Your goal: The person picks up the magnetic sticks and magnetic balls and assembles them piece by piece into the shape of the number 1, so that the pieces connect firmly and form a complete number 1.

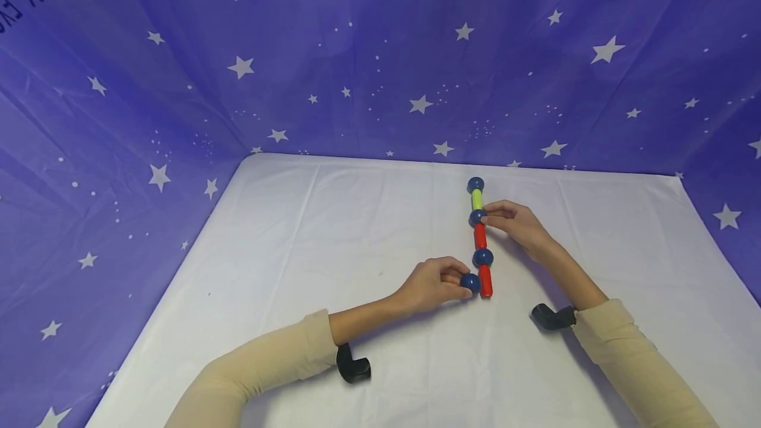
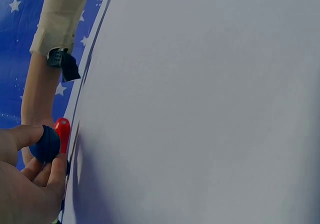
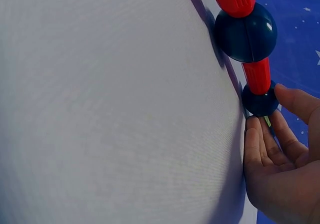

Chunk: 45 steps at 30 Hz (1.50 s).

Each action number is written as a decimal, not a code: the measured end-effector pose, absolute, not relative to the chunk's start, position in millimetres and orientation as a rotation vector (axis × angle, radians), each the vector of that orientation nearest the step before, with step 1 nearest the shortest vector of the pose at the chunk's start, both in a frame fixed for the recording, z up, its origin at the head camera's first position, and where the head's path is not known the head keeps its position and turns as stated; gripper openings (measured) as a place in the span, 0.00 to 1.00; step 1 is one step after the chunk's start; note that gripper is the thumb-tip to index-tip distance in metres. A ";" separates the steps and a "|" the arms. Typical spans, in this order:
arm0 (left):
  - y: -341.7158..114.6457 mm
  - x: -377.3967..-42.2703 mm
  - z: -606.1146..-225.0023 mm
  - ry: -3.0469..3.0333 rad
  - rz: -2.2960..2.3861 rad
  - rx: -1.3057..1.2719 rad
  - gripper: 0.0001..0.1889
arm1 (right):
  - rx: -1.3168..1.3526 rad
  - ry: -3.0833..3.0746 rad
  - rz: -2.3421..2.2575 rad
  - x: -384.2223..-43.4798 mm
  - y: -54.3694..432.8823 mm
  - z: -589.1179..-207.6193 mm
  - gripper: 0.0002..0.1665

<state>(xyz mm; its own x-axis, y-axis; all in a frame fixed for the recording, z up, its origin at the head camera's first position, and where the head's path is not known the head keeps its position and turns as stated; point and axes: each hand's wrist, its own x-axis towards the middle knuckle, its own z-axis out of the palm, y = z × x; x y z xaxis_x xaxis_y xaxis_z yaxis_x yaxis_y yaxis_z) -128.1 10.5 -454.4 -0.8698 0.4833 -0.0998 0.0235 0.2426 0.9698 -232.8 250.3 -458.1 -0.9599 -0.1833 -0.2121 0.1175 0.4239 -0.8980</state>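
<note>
A chain of blue balls and short rods lies on the white table, running from far to near. From the far end come a blue ball, a yellow-green rod, a second ball, a red rod, a third ball and another red rod with a free near end. My right hand pinches the second ball between thumb and fingers. Between the thumb and fingers of my left hand is a separate blue ball, held close beside the near red rod.
White cloth covers the table. A purple-blue curtain with white stars rises behind it and at both sides. Black wrist-worn pieces hang below the left sleeve and beside the right sleeve.
</note>
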 end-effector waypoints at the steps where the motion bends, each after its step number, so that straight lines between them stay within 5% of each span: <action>1: 11.2 -126.9 -454.8 2.142 1.658 0.464 0.16 | -0.054 2.402 -1.548 -233.1 250.4 -458.4 0.30; 22: 16.9 -110.9 -460.9 2.124 1.624 0.557 0.14 | -0.009 2.433 -1.611 -223.1 248.3 -456.5 0.30; 45: 20.2 -108.7 -464.6 2.145 1.630 0.595 0.14 | 0.087 2.452 -1.523 -157.4 246.7 -442.5 0.28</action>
<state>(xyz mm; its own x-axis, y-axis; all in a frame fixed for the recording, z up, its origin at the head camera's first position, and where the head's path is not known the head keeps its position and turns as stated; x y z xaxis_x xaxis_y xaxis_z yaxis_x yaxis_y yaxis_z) -108.7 20.2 -464.6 -0.8380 0.5438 -0.0446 0.1024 0.2372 0.9661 -157.4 246.7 -442.5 -0.9660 -0.0824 -0.2450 0.1831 0.4510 -0.8735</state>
